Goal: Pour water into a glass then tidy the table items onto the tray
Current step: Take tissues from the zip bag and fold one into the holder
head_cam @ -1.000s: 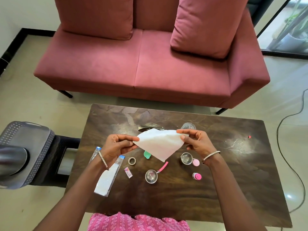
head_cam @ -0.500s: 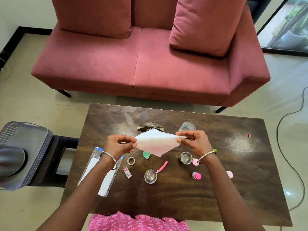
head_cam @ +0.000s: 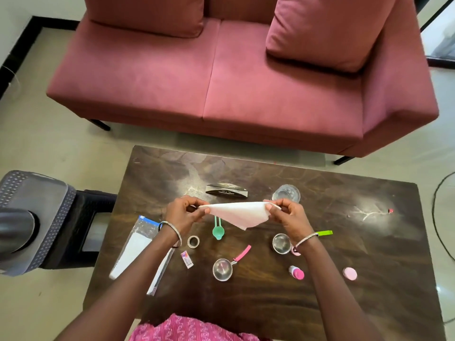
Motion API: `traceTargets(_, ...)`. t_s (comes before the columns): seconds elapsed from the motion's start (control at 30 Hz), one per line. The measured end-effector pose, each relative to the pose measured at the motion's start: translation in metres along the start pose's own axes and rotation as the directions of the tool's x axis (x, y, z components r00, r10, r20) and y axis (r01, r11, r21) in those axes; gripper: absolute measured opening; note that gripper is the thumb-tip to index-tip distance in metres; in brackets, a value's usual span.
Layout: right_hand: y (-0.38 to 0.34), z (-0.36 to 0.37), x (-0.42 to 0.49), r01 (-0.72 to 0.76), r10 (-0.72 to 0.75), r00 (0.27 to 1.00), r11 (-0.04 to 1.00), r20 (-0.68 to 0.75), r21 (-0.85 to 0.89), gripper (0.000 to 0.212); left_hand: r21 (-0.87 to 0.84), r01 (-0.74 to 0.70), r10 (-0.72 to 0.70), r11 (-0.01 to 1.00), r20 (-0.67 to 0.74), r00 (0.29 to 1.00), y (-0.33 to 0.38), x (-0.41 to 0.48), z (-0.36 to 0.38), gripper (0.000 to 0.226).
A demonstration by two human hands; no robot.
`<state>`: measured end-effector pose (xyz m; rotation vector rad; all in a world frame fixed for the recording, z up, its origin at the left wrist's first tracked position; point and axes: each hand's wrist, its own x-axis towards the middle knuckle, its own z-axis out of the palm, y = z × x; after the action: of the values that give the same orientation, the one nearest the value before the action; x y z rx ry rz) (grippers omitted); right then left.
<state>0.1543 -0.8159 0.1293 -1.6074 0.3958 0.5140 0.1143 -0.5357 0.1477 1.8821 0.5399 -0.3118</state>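
Table: dark wood-grain rectangle on pale floor tiles, facing a pink two-seat sofa with two cushions. Grey perforated chair at the table's left edge.

Left hand: raised above the table, fingers closed, pinching the left corner of a white napkin; metal bangle at the wrist.

Right hand: level with the left, fingers closed, pinching the napkin's right corner. Napkin stretched taut between both hands, lower point hanging free.

Glass: clear, upright, on the table just beyond the right hand.

Loose items: black-and-silver packet, green spoon, tape roll, two steel cups, one with a pink handle, one by the right wrist; pink-capped bottle, pink disc, clear zip bag, small sachet.

Writing: sachet print too small to read.
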Motion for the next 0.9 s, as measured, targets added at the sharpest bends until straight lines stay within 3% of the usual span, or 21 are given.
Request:
traceTargets(0.2, 0.006, 0.019, 0.029, -0.214, 0.233, 0.972, 0.914, -0.013, 0.345, 0.014, -0.264, 0.196, -0.153, 0.944, 0.174, 0.973, -0.006, 0.035, 0.003, 0.017)
traceTargets(0.3, 0.014, 0.034, 0.047, -0.244, 0.28, 0.957, 0.914, -0.069, 0.323, 0.011, -0.393, 0.332, -0.266, 0.858, 0.214, 0.94, -0.013, 0.054, 0.01, 0.018)
traceTargets(0.43, 0.029, 0.054, 0.07, -0.263, 0.31, 0.944, 0.915, -0.115, 0.306, 0.007, -0.549, 0.431, -0.429, 0.716, 0.14, 0.892, -0.025, 0.083, 0.024, 0.017)
traceTargets(0.67, 0.05, 0.076, 0.113, -0.432, 0.536, 0.827, 0.8, -0.171, 0.416, 0.006, -0.572, 0.552, -0.642, 0.607, 0.056, 0.765, -0.044, 0.138, 0.053, 0.019)
traceTargets(0.9, 0.06, 0.081, 0.15, -0.525, 0.658, 0.736, 0.703, -0.159, 0.479, 0.011, -0.478, 0.661, -0.724, 0.578, 0.073, 0.686, -0.059, 0.174, 0.066, 0.012)
